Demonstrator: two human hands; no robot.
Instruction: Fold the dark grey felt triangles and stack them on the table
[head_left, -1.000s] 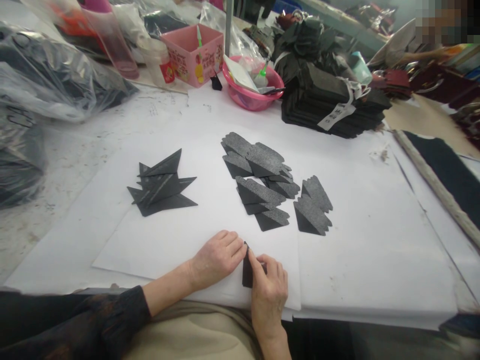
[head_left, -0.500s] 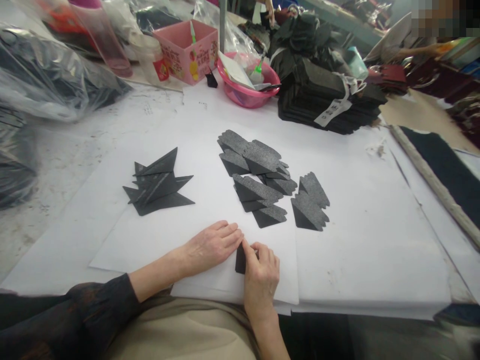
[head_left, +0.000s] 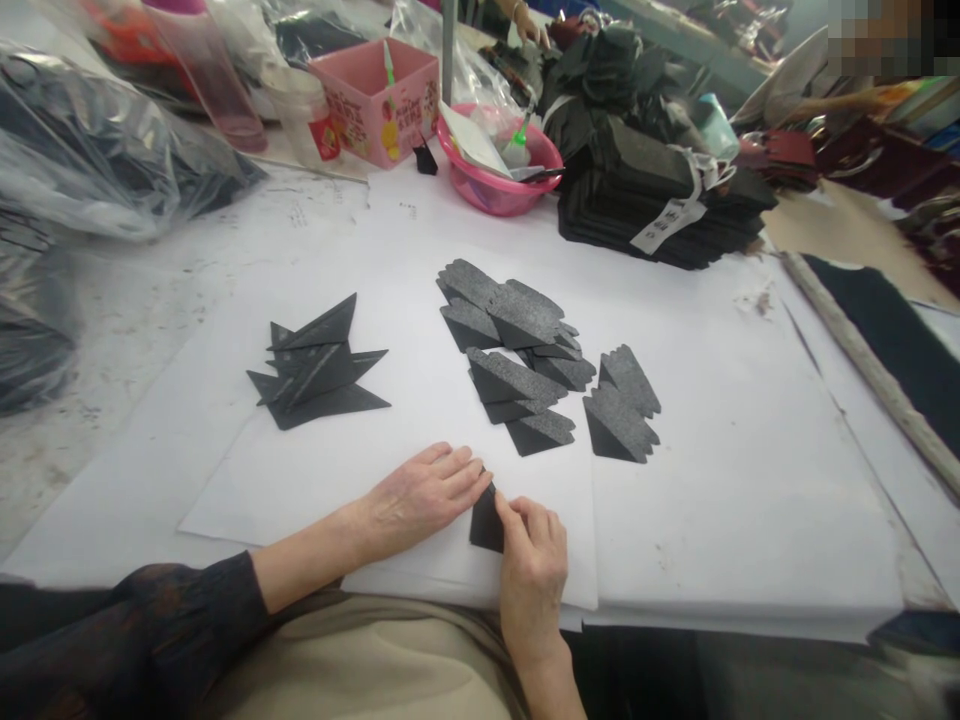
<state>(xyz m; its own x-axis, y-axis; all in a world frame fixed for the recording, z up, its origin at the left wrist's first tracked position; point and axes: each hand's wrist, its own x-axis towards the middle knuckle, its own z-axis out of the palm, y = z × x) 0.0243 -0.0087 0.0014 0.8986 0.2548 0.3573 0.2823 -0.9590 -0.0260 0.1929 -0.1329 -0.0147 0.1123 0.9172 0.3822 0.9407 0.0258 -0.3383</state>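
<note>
A small flat black piece [head_left: 486, 522] lies on white paper close to my body. My left hand [head_left: 427, 490] rests palm down, its fingers stretched out and the fingertips on the piece's upper corner. At the piece's right edge, my right hand [head_left: 534, 555] is closed, thumb and forefinger pinching that edge; its other fingers are curled. Beyond my hands several folded black pieces with grey speckled, scalloped ends [head_left: 517, 340] lie overlapping. Two similar ones [head_left: 622, 410] sit to their right. On the left is a loose pile of pointed black pieces [head_left: 315, 375].
White paper sheets [head_left: 720, 520] cover the table. Along the back stand a pink box [head_left: 375, 115], a pink basin [head_left: 502, 195] and a tagged stack of black pieces [head_left: 637, 190]. Plastic-wrapped dark goods [head_left: 112, 150] lie at left. Another person's hand [head_left: 525, 22] shows at the top.
My right hand has slid slightly right and down along the edge of the black piece, uncovering more of it. My left hand stays nearly in place on its upper corner.
</note>
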